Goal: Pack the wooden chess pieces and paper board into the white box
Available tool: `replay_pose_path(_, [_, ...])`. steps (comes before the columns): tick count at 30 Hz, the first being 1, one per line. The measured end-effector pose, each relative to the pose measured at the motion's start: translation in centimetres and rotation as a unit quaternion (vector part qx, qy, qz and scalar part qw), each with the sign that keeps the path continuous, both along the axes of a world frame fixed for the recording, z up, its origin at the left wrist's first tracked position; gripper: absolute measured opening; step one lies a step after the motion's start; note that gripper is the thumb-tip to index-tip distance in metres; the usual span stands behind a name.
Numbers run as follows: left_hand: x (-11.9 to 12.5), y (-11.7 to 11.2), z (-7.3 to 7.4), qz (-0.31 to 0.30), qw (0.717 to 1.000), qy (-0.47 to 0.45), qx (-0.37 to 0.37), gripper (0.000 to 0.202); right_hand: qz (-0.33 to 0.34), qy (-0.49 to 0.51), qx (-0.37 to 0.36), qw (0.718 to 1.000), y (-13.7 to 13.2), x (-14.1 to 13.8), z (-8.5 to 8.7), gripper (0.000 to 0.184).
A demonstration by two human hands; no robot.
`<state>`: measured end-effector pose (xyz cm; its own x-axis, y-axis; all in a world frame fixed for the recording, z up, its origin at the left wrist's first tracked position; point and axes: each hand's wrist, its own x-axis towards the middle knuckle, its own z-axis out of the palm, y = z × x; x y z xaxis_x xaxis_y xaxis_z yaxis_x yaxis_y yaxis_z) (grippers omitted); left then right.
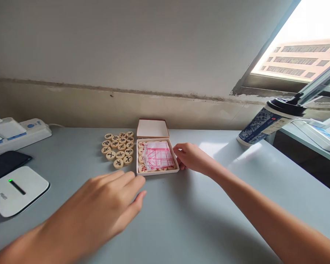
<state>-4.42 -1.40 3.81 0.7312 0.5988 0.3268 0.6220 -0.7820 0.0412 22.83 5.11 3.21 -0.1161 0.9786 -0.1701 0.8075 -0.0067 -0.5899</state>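
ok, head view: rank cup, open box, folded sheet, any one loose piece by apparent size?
1. cup and open box: too alike to rank
2. folded sheet
3. loose piece

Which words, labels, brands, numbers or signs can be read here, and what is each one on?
"PISEN", apparently, set at a slant: white device.
Black characters, loose round pieces: too small to read surely.
Red characters, boxed pieces: too small, partly covered.
Lettering, cup label: too small.
Blue marking, power strip: too small.
Nothing else is legible.
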Motion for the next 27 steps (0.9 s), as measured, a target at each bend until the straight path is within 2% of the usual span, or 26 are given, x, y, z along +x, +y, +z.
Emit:
replay_pose_path(2, [1.8,1.4,-0.1,-0.006,0.999,0.024,0.027,0.014,-0.005,-0.005,0.010,1.000,-0.2,-0.3,0.0,0.030])
replay_pose_path(4, [2.6,2.4,-1.1,-0.002,0.998,0.005,0.058,0.013,-0.014,-0.012,0.026,0.999,-0.6,-0.5,-0.1,0.035])
replay_pose_path(6, [2.5,2.8,-2.5,0.002,0.997,-0.028,0.071,0.012,-0.023,-0.022,0.045,0.998,-1.0,-0.6,-0.4,0.034])
replay_pose_path(10, [1.8,2.7,-4.5,-0.020,0.998,-0.007,0.052,0.015,-0.031,-0.044,0.066,0.996,-1.4,-0.8,-1.1,0.031])
replay_pose_path(15, [2.0,2.8,-4.6,-0.005,1.000,-0.016,0.018,0.014,-0.012,-0.074,0.101,0.992,-1.5,-0.9,-1.8,0.039])
replay_pose_path(22, [2.0,3.0,-4.7,-0.006,1.000,-0.009,-0.002,0.016,0.016,-0.085,0.124,0.989,-1.2,-0.4,-2.3,0.039])
replay_pose_path(27, [1.8,2.9,-4.5,-0.019,1.000,0.009,0.014,0.016,0.026,-0.088,0.138,0.986,-1.1,-0.2,-2.5,0.040])
